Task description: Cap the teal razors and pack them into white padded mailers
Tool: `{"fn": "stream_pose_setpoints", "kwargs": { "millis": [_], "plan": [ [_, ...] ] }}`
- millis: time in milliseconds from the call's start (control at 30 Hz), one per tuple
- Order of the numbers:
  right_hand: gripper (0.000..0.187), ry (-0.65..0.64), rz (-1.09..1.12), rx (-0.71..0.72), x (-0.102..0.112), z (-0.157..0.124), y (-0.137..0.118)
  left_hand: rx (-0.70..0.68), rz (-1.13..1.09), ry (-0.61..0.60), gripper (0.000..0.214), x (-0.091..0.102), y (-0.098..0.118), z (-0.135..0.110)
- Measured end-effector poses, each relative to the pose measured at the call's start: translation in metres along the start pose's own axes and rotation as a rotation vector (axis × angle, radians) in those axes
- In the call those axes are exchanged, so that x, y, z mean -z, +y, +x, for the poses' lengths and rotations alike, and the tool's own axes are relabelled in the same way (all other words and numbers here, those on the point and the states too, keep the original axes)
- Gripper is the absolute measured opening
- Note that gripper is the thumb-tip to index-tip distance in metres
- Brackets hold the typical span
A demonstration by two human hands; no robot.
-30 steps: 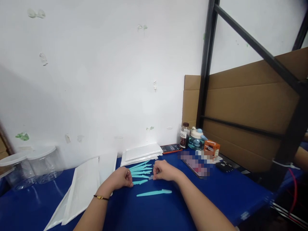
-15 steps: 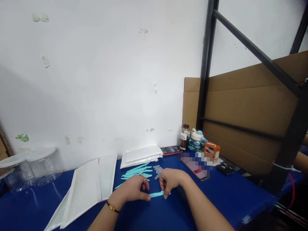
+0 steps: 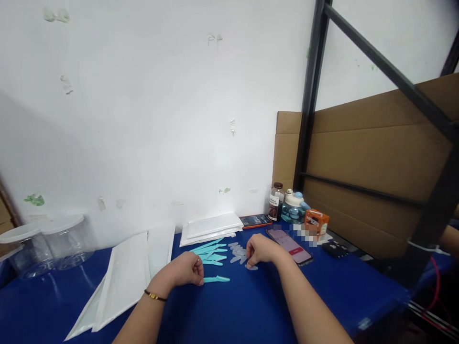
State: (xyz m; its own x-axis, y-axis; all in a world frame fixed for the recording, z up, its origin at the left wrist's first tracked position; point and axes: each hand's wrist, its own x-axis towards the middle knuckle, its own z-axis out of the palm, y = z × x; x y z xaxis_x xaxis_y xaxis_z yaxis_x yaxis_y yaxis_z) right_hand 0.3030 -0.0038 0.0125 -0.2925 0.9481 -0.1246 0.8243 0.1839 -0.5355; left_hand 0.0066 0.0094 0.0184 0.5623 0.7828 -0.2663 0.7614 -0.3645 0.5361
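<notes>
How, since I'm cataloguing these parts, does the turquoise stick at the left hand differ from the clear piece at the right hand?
Colour: the turquoise stick looks opaque; the clear piece is whitish and translucent. Length: the stick shows longer, the piece shorter. Hold: the left hand pinches the stick's end; the right hand is at the piece, grip unclear. Both are slim.

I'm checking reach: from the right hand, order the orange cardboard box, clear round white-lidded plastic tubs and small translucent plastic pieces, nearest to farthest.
1. Small translucent plastic pieces, beside the right hand.
2. Orange cardboard box, beyond it, rightward.
3. Clear white-lidded tubs, far left.
</notes>
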Motion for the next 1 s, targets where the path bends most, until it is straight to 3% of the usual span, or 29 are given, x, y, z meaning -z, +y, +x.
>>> {"fn": "stream_pose_setpoints", "kwargs": {
  "millis": [167, 267, 367, 600, 1000],
  "plan": [
    [0.01, 0.197, -0.01, 0.238, -0.01, 0.006, -0.01, 0.004, 0.034, 0.037, 0.034, 0.002, 0.005, -0.004],
    [0.016, 0.198, -0.13, 0.312, -0.021, 0.011, -0.018, -0.013, 0.06, 0.054, 0.029, 0.0, 0.003, -0.003],
    [0.011, 0.181, -0.2, 0.312, -0.028, 0.015, -0.022, -0.013, 0.057, 0.037, 0.019, -0.004, 0.001, 0.0],
    [0.018, -0.099, 0.12, 0.267, -0.032, 0.013, -0.024, 0.034, 0.122, 0.076, 0.01, -0.006, 0.006, -0.001],
    [0.021, -0.221, 0.314, 0.252, -0.036, 0.015, -0.024, 0.017, 0.101, 0.072, 0.013, -0.006, 0.003, 0.0]
  ]
}}
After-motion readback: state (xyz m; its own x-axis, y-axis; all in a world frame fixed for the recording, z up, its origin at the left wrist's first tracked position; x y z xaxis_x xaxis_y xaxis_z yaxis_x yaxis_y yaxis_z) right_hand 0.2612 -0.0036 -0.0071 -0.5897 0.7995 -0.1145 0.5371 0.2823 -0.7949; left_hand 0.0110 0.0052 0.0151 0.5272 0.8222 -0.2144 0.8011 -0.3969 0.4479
